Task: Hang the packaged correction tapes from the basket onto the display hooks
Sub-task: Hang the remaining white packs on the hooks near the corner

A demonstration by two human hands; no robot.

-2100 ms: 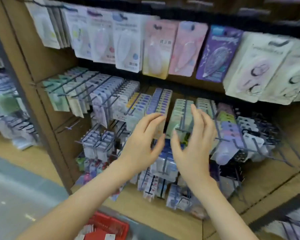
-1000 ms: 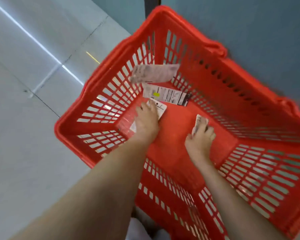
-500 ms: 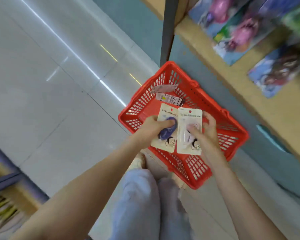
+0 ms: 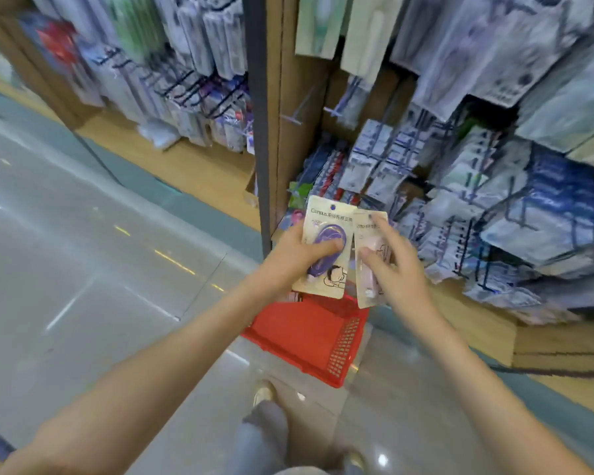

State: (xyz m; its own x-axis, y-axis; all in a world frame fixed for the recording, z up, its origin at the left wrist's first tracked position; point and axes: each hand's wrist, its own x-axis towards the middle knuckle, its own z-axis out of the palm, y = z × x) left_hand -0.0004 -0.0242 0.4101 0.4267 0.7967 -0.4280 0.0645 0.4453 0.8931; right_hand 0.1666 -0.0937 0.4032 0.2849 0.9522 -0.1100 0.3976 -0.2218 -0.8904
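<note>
My left hand [image 4: 294, 257] grips a carded correction tape with a purple dispenser [image 4: 330, 234], thumb across its front. Beside it, my right hand [image 4: 393, 265] holds a second carded tape with a pink dispenser [image 4: 366, 241], turned partly edge-on. Both packs are raised in front of the lower display hooks [image 4: 384, 156], apart from them. The red basket [image 4: 306, 334] stands on the floor below my hands; its contents are hidden from here.
Packed rows of hanging stationery [image 4: 515, 186] fill the wooden shelving to the right and upper left. A dark upright post [image 4: 259, 132] divides the two bays. Grey tiled floor [image 4: 83, 269] spreads to the left. My shoe [image 4: 263, 394] is near the basket.
Both hands took one pack each from the basket and lifted them up. The view swung up from the basket to the shelves.
</note>
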